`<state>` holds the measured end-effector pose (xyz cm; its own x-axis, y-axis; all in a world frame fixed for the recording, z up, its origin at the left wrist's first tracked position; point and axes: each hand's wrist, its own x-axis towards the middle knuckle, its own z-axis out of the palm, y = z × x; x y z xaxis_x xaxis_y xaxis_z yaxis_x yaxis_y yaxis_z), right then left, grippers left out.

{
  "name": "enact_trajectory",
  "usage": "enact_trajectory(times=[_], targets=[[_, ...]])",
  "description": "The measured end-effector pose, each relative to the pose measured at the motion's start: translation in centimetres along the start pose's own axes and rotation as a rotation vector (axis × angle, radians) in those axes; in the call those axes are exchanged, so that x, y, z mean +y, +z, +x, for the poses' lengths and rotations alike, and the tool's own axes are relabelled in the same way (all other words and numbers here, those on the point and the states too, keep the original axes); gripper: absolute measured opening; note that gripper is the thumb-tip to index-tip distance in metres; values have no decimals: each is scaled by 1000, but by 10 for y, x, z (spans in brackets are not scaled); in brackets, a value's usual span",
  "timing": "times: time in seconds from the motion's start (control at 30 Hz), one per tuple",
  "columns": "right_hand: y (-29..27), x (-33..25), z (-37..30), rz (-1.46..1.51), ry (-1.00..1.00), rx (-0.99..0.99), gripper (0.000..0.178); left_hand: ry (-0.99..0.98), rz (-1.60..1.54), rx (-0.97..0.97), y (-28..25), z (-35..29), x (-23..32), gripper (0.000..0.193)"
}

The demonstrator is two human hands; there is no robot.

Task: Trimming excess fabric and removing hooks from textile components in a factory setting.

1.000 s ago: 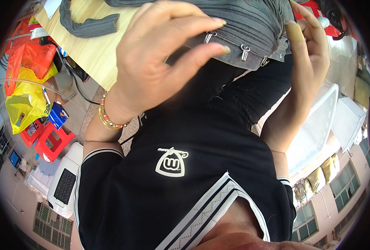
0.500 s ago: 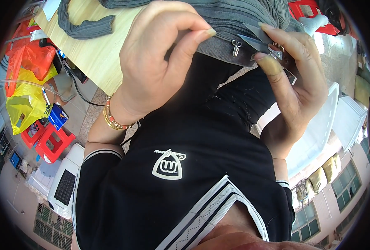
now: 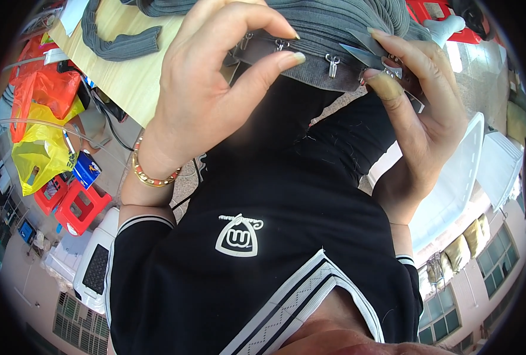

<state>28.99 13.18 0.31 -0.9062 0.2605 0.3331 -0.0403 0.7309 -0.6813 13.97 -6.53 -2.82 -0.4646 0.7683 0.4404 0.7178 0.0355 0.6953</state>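
Observation:
A grey ribbed knit garment (image 3: 346, 18) lies bunched across the table edge, its plain dark-grey band (image 3: 310, 72) hanging toward my lap. Several small metal hooks sit along this band, among them a silver hook (image 3: 332, 66) between my two hands. My left hand (image 3: 201, 94) hovers over the band's left part, thumb and forefinger parted with nothing seen between them. In my right hand (image 3: 426, 100) is a pair of thread snips (image 3: 366, 58), blades spread and pointing left, close to the garment. My palm and fingers hide the snips' rear part.
A strip of grey ribbed knit (image 3: 118, 47) lies on the light wooden table (image 3: 121, 80). Left of it are red and yellow plastic bags (image 3: 44, 145), cables and a red stool (image 3: 82, 204). A white plastic bin (image 3: 452, 183) stands by my right arm.
My left thumb and forefinger have moved apart from a pinch, and the hand has shifted slightly left. More hooks on the band now show. My right hand with the snips has barely moved.

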Motion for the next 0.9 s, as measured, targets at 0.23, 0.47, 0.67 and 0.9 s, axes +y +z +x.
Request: enact_trajectory(times=[0.23, 0.47, 0.67, 0.9], targets=[[-5, 4, -2, -7, -18, -22, 36, -128, -41, -176, -15, 24, 11, 16], [-4, 8, -4, -47, -52, -47, 37, -242, -91, -295, -26, 37, 23, 13], [-7, 9, 2, -19, -122, -79, 37, -66, -15, -229, -22, 26, 18, 11], [-8, 17, 5, 10, -232, -184, 40, -183, -153, -113, -13, 20, 25, 12]])
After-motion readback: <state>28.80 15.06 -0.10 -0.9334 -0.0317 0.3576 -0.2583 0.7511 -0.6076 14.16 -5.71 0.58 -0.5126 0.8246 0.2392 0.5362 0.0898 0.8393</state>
